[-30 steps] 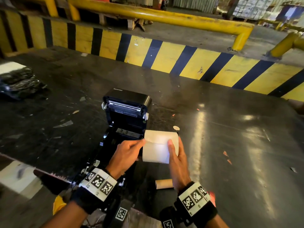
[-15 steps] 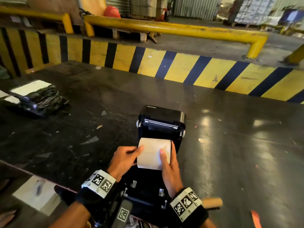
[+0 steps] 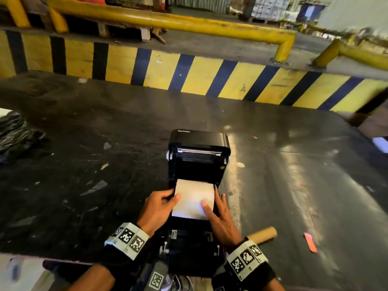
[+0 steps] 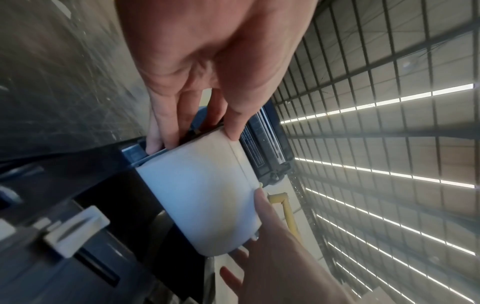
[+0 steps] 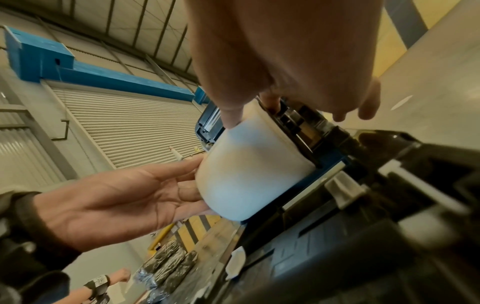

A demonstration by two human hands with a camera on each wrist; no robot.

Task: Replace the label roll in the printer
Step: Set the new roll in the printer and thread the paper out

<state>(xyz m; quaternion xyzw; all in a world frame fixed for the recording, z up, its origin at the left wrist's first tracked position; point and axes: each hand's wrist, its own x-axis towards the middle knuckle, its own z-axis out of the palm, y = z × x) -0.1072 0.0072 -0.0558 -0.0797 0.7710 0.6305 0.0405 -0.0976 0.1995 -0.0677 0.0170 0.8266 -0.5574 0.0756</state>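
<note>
1. At the near edge of the counter (image 3: 294,185), the printer (image 3: 198,164) is standing with its lid (image 3: 199,141) swung up and back, leaving the roll bay exposed for loading.
2. The label roll (image 3: 194,201) is sitting in the mouth of that bay, axis running across the printer, apparently so its ends line up with the side holders.
3. The left hand (image 3: 158,208) and right hand (image 3: 219,217) are gripping opposite ends of the roll, thumbs lying across its top face; this two-sided hold is likely keeping it level during seating.
4. An empty cardboard core (image 3: 262,235) is lying on the counter just right of the printer, so the spent roll is judged already removed.
5. The head view is showing overall layout, but not how deep the roll is sitting.
6. The left wrist view is showing the left fingers (image 4: 161,131) reaching down between the roll end and the bay wall.
7. The right wrist view is showing a white guide tab (image 5: 342,191) beside the roll, and the left palm (image 5: 116,203) cupped against the far end.
</note>
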